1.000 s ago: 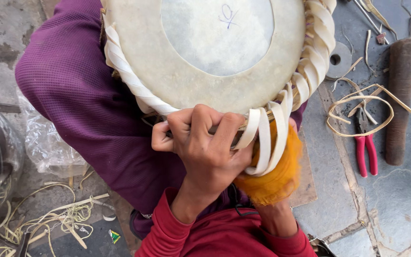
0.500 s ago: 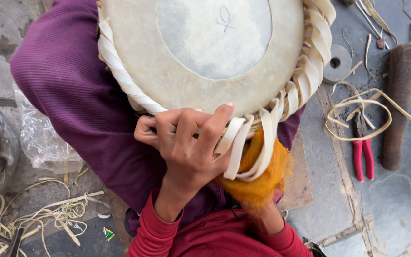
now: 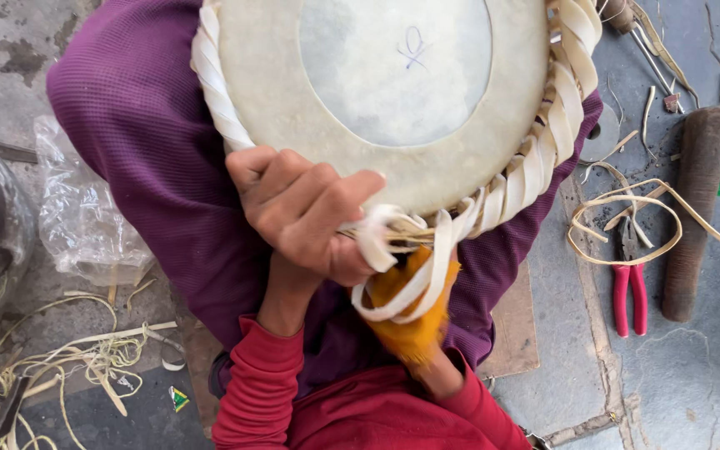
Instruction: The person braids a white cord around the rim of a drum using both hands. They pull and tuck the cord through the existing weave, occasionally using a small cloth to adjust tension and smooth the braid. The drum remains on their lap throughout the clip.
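The drum (image 3: pixel 393 92), a round one with a pale skin head and a paler centre patch, rests on the person's lap, which is covered in purple cloth (image 3: pixel 152 167), and its near rim is where both hands work. Nearest the camera are the red sleeves (image 3: pixel 352 417) of the person's arms. The left hand (image 3: pixel 306 212) lies over the drum's near edge with its fingers curled shut around a pale hide strap (image 3: pixel 410 267), which loops down from the rim lacing and back up. The right hand (image 3: pixel 414 321) sits just below the loop, wrapped in an orange-yellow cloth; the cloth hides its fingers, so I cannot tell whether they are apart or together, though the strap loop lies across it. Around the drum's rim runs a braid of flat whitish straps (image 3: pixel 560 108), woven tightly on the right side. On the floor to the left lie a crumpled clear plastic bag (image 3: pixel 85 217) and a tangle of thin strap offcuts (image 3: pixel 60 358). To the right, on the grey floor (image 3: pixel 685 375), lie red-handled pliers (image 3: pixel 629 292), a loose coil of strap (image 3: pixel 627 221) touching them, and a dark brown wooden handle (image 3: pixel 693 217) just beyond.
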Motion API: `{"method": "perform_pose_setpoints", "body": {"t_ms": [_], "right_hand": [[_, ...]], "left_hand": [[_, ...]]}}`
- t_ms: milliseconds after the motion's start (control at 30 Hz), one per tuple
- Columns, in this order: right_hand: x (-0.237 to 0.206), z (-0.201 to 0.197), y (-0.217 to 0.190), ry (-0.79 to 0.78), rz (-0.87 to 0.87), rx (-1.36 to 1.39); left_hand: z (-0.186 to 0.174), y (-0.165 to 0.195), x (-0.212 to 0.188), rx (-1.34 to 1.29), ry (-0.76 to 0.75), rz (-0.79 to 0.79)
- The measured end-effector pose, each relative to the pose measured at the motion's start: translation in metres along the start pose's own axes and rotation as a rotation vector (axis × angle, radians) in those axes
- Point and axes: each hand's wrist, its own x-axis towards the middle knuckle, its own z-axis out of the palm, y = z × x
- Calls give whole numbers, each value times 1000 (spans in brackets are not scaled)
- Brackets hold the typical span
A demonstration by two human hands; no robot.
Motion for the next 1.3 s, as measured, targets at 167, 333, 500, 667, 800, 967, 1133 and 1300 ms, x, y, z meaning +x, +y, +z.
{"method": "perform_pose_setpoints", "body": {"t_ms": [167,333,500,667,800,967,1133,1300], "right_hand": [[-16,-5,-39,-71,-354,-528],[10,12,-22,67,-331,-721],[-24,-20,-67,-23,-550,-1146],[-19,-16,-110,-95,-500,-913],[20,4,-85,-42,-424,-783],[-6,-42,-84,-74,-324,-1284],[-12,-64,-125,-240,-610,-966],[-8,-101,-160,-460,-510,-1059]], "left_hand": [[-8,-2,-1,-86,-114,112],[4,-15,-10,-154,-8,87],[4,-18,-12,-131,5,131],[4,-8,-7,-143,59,192],[8,-11,-6,-63,11,184],[2,-15,-12,-128,16,255],[-11,-14,-19,-60,-127,381],[-9,-10,-21,-16,-100,470]]}}
